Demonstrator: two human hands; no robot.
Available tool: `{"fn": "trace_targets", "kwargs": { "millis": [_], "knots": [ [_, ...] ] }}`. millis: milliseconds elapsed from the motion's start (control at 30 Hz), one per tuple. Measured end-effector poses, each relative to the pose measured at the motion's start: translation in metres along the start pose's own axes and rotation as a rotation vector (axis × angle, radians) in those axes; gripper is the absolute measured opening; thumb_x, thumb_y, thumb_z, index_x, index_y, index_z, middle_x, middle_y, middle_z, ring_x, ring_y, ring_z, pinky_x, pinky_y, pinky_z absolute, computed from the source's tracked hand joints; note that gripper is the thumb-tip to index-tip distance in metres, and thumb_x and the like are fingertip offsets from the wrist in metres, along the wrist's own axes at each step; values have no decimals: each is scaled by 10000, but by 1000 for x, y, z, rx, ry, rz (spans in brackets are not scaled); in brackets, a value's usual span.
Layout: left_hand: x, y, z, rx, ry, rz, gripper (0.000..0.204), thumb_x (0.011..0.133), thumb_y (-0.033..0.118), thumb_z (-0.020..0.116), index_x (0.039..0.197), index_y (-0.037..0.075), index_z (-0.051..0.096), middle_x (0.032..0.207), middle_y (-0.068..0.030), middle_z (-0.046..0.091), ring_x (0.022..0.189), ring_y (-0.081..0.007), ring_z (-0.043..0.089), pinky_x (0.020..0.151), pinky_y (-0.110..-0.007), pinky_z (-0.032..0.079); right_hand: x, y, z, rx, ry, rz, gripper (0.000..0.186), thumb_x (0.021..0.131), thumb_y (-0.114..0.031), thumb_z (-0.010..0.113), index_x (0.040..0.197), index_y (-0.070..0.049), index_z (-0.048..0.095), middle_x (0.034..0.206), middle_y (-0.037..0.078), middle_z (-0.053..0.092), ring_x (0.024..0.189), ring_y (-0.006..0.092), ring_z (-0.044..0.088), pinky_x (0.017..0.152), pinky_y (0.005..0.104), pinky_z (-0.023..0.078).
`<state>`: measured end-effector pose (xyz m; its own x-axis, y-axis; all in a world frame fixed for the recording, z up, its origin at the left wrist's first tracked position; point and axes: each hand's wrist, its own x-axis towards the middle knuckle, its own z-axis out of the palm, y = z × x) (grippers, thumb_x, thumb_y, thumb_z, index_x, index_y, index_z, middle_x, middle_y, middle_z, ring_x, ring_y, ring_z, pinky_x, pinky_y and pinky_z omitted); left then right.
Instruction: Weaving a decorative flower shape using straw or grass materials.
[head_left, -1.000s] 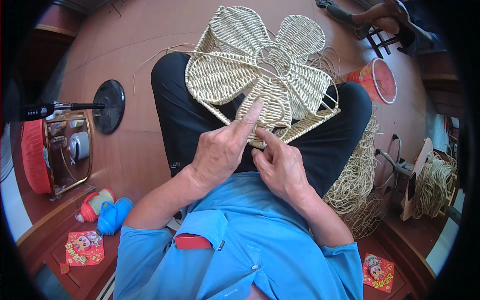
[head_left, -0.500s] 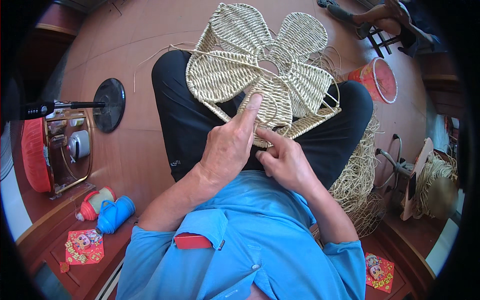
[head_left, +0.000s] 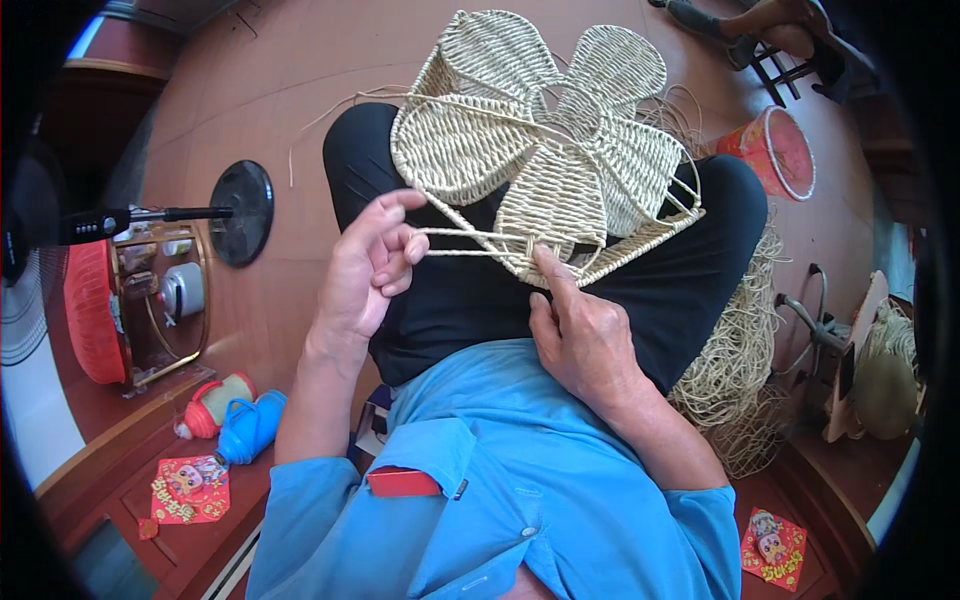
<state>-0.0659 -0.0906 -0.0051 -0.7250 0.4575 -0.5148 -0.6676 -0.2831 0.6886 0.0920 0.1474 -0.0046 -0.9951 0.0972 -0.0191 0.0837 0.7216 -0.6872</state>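
Note:
A woven straw-cord piece (head_left: pixel 550 190) shaped like a flower, with broad petals around a round middle opening, rests on my lap. My left hand (head_left: pixel 372 262) is closed at its left side, pinching a doubled straw cord (head_left: pixel 460 242) drawn out taut from the near rim. My right hand (head_left: pixel 590 335) is at the near edge, its index fingertip pressed on the rim where the cord passes and its thumb just below. The rim section under that fingertip is hidden.
A heap of loose straw cord (head_left: pixel 735 350) lies beside my right leg. Farther right stands a red bucket (head_left: pixel 780 155), and another person's legs (head_left: pixel 770 25) show beyond. On the left are a fan's round base (head_left: pixel 242 213) and a blue thermos (head_left: pixel 250 428).
My left hand has moved left from the rim, drawing the doubled cord out into a straight stretch. My right hand has stayed at the near rim. The view has shifted slightly.

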Motion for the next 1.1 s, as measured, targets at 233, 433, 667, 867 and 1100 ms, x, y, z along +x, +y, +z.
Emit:
{"fn": "trace_targets", "kwargs": {
  "millis": [233, 433, 667, 867, 1100],
  "knots": [
    [-19, 92, -162, 18, 519, 155, 102, 1062, 184, 764, 1060, 138, 673, 593, 111, 403, 484, -38, 329, 514, -261, 258, 9, 5, 7, 58, 295, -157, 412, 953, -56, 766, 1362, -37, 719, 836, 129, 739, 686, 315, 740, 632, 440, 593],
    [-138, 225, -455, 275, 1032, -90, 366, 1088, 509, 638, 919, 187, 677, 601, 74, 548, 488, -137, 492, 481, -309, 348, 27, -6, 5, -74, 217, -159, 121, 997, -167, 763, 1090, -95, 735, 785, 71, 603, 721, 280, 714, 613, 423, 561],
    [-67, 196, -347, 1713, 1051, 393, 384, 1107, 348, 654, 1344, 72, 776, 1321, -133, 785, 1213, -312, 750, 1085, -431, 546, 35, -2, 13, -52, 168, -22, 172, 1006, -215, 754, 877, -103, 729, 816, 83, 653, 750, 306, 729, 646, 450, 581],
    [-14, 17, 26, 1635, -23, 816, 191, 1010, 114, 774, 1193, 60, 782, 1090, -119, 768, 1063, -302, 729, 941, -425, 571, 34, -6, 13, -14, 180, -27, 180, 1008, -220, 752, 876, -100, 728, 818, 89, 665, 744, 318, 726, 649, 459, 584],
    [1, 16, -1, 1657, -47, 921, 143, 1028, 88, 755, 1168, 59, 762, 1026, -154, 755, 924, -345, 756, 815, -430, 593, 35, -3, 19, -10, 198, -21, 192, 1003, -231, 757, 868, -99, 723, 803, 92, 660, 734, 317, 724, 643, 462, 582]
  ]
}}
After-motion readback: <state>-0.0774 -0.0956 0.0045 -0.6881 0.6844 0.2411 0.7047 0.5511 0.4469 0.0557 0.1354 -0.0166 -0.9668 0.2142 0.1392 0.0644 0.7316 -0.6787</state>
